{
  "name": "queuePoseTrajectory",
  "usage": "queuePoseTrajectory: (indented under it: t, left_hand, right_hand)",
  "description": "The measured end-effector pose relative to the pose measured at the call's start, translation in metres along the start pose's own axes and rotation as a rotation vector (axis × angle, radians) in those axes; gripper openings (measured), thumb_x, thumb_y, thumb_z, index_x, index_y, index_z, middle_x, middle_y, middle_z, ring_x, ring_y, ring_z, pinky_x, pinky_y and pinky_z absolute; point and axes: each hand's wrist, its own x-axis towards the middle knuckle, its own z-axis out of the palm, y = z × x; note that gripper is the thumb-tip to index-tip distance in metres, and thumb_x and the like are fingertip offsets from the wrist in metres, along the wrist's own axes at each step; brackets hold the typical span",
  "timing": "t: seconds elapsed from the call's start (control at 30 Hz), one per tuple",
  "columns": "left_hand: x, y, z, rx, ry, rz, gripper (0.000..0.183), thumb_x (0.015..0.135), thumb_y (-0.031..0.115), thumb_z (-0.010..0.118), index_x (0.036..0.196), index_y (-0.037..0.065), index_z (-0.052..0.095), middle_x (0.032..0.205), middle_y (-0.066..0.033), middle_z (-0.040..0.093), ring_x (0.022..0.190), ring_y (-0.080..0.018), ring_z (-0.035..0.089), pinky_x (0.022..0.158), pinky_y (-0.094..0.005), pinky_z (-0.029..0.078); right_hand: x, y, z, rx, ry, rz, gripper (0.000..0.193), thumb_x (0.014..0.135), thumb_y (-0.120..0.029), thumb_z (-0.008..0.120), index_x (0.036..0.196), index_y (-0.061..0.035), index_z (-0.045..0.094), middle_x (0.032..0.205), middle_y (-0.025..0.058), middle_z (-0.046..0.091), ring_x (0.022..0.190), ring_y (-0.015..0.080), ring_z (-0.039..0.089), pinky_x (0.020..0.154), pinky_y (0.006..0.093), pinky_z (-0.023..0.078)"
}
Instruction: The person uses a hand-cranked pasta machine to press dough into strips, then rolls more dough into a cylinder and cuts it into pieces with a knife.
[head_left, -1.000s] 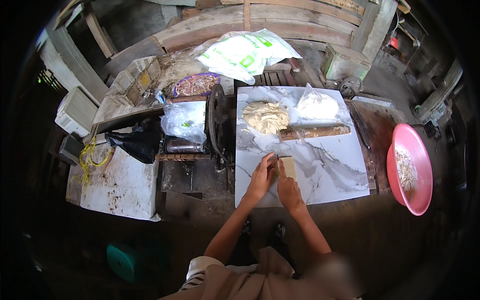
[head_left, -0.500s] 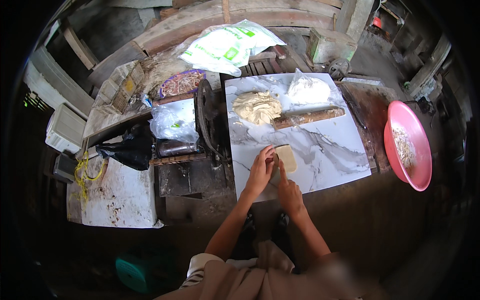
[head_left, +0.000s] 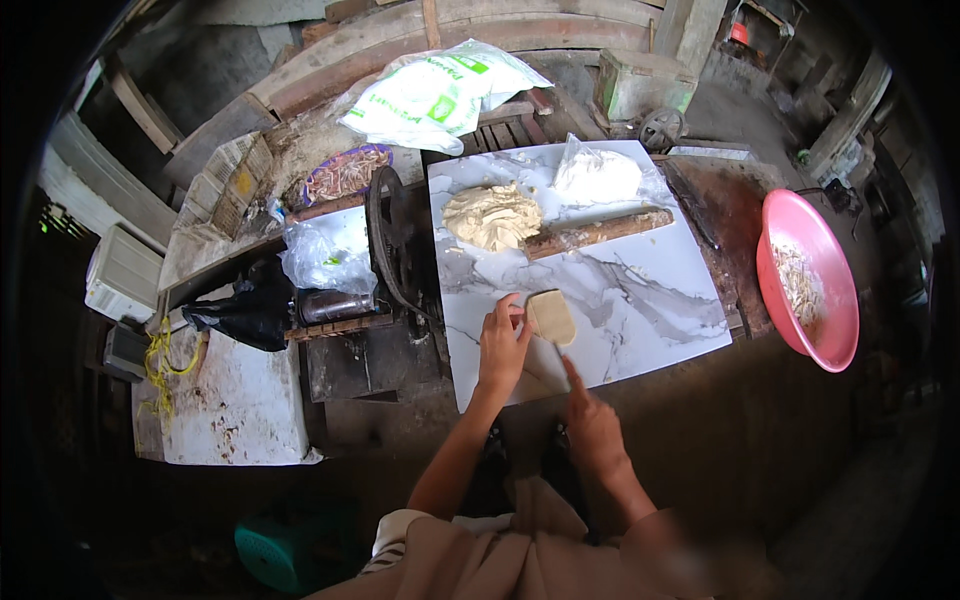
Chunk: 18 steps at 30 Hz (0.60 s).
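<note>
A flat rectangular piece of pale dough (head_left: 552,318) lies near the front of the marble-patterned board (head_left: 640,320). At its left edge is my left hand (head_left: 503,345), fingers bent and apart, the fingertips beside or touching the dough. My right hand (head_left: 594,425) is closed around a knife (head_left: 562,352), index finger stretched along it; the blade points at the dough's near edge, and the handle is hidden in my palm. Farther back sit a large lump of dough (head_left: 492,216) and a floury wooden rolling pin (head_left: 600,234).
A clear bag of white powder (head_left: 600,178) stands at the board's back. On the right is a pink basin (head_left: 835,300) with pale strips inside. Left of the board stands a machine with a dark wheel (head_left: 385,240). A purple-rimmed basket (head_left: 348,172) and white sack (head_left: 440,95) lie behind.
My right hand and the knife have drawn back toward me, off the dough's left part. My left hand has shifted slightly left of the dough. The whole view has shifted a little.
</note>
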Motion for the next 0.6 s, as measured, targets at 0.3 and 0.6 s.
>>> queuePoseTrajectory:
  t: [0.3, 0.6]
  left_hand:
    - [0.018, 0.002, 0.016, 0.035, -0.008, -0.137, 0.028, 0.069, 0.012, 0.070, 0.094, 0.003, 0.060, 0.083, -0.0103, 0.062, 0.072, -0.0210, 0.061, 0.067, -0.0317, 0.048]
    - [0.022, 0.010, 0.007, -0.173, 0.058, -0.156, 0.016, 0.075, 0.010, 0.065, 0.089, 0.006, 0.058, 0.085, -0.0081, 0.062, 0.078, -0.0187, 0.061, 0.065, -0.0300, 0.049]
  right_hand:
    - [0.123, 0.078, -0.015, -0.309, 0.408, 0.079, 0.060, 0.077, -0.003, 0.047, 0.135, -0.0114, 0.032, 0.095, 0.0178, 0.045, 0.088, 0.0349, 0.050, 0.063, 0.0423, 0.049]
    - [0.141, 0.056, -0.018, -0.265, 0.612, -0.302, 0.043, 0.078, -0.008, 0.055, 0.120, -0.0070, 0.045, 0.101, 0.0148, 0.048, 0.093, 0.0292, 0.047, 0.069, 0.0332, 0.044]
